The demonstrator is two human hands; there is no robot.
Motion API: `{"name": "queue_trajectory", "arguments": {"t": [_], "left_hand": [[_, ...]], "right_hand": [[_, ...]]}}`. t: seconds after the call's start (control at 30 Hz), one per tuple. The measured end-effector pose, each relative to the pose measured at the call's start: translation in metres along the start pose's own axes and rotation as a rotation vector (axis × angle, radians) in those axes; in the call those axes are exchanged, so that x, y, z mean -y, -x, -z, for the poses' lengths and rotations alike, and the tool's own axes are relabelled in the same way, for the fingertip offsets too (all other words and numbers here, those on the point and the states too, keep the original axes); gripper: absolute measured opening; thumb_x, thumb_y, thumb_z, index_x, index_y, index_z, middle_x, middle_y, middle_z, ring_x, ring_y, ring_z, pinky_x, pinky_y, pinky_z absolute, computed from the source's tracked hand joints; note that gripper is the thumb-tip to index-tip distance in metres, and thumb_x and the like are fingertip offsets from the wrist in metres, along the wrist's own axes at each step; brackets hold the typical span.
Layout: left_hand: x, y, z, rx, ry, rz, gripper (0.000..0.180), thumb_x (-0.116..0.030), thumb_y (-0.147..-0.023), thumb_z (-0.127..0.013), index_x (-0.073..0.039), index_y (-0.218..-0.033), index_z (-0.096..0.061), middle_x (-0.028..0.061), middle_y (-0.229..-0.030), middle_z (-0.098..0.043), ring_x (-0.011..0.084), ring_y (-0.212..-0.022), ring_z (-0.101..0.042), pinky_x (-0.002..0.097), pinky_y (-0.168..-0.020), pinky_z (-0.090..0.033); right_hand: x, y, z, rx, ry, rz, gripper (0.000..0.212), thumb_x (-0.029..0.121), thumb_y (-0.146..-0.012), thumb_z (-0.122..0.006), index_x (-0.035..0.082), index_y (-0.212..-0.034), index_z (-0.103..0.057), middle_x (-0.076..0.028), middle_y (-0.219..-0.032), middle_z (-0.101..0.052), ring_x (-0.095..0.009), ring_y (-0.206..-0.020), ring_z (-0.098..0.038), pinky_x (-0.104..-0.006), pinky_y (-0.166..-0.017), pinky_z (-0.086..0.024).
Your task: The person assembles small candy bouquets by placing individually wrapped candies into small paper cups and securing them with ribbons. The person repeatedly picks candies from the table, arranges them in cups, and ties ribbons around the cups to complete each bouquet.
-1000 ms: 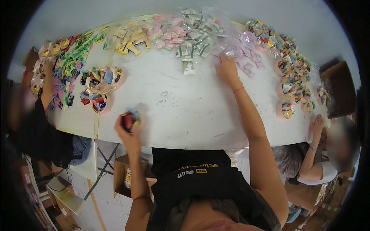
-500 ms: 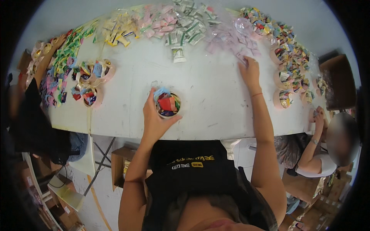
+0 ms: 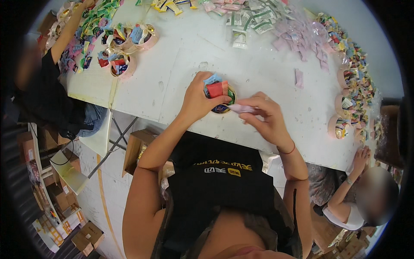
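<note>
- Your left hand (image 3: 199,98) is gripping and partly hiding the round tub (image 3: 235,95).
- Your right hand (image 3: 254,110) is pinching a lilac packet (image 3: 241,108) at the tub's right rim, long axis running sideways, tip pointing left, rear hidden.

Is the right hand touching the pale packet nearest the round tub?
Touching: the head view shows the right hand pinching the pale packet between thumb and fingers.

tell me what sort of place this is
Likely a small packing workshop: small wrapped packets lie in colour-sorted piles on a shared white table, round tubs of mixed packets stand toward both sides, and cardboard boxes sit below.
</note>
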State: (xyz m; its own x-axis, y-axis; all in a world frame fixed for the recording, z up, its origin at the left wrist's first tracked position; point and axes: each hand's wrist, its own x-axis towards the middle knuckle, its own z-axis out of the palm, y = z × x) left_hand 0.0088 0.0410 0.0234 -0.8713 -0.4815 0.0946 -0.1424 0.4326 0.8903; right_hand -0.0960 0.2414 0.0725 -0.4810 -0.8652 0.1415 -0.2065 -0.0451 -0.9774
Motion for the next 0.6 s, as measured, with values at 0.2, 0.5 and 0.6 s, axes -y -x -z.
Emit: {"name": "queue_trajectory", "arguments": {"t": [0.2, 0.5, 0.6], "left_hand": [[-0.001, -0.001, 0.002, 0.097, 0.173, 0.081, 0.038, -0.018, -0.076, -0.083, -0.003, -0.105, -0.062, 0.0064, -0.092, -0.065, 0.0158, -0.085, -0.061, 0.0307, -0.079, -0.050], [0.012, -0.001, 0.012, 0.269, 0.386, 0.038, 0.053, -0.018, -0.080, -0.082, -0.003, -0.124, -0.058, 0.0105, -0.109, -0.063, 0.0174, -0.103, -0.058, 0.0319, -0.093, -0.046], [-0.001, 0.010, 0.017, 0.275, 0.333, 0.023, 0.063, -0.020, -0.079, -0.084, -0.003, -0.132, -0.054, 0.0125, -0.118, -0.060, 0.0226, -0.111, -0.057, 0.0355, -0.100, -0.044]], "right_hand": [[-0.002, -0.025, -0.006, 0.027, 0.375, 0.130, 0.016, -0.003, -0.084, -0.071, 0.005, -0.095, -0.061, -0.010, -0.085, -0.063, -0.023, -0.076, -0.065, -0.0317, -0.064, -0.052], [-0.021, -0.032, -0.012, 0.108, 0.712, 0.285, 0.014, 0.000, -0.079, -0.071, 0.006, -0.089, -0.063, -0.010, -0.087, -0.064, -0.029, -0.081, -0.063, -0.0372, -0.070, -0.054], [-0.021, -0.033, -0.020, 0.105, 0.717, 0.330, 0.009, 0.002, -0.080, -0.071, 0.006, -0.087, -0.067, -0.010, -0.087, -0.066, -0.028, -0.084, -0.063, -0.0366, -0.071, -0.054]]}}
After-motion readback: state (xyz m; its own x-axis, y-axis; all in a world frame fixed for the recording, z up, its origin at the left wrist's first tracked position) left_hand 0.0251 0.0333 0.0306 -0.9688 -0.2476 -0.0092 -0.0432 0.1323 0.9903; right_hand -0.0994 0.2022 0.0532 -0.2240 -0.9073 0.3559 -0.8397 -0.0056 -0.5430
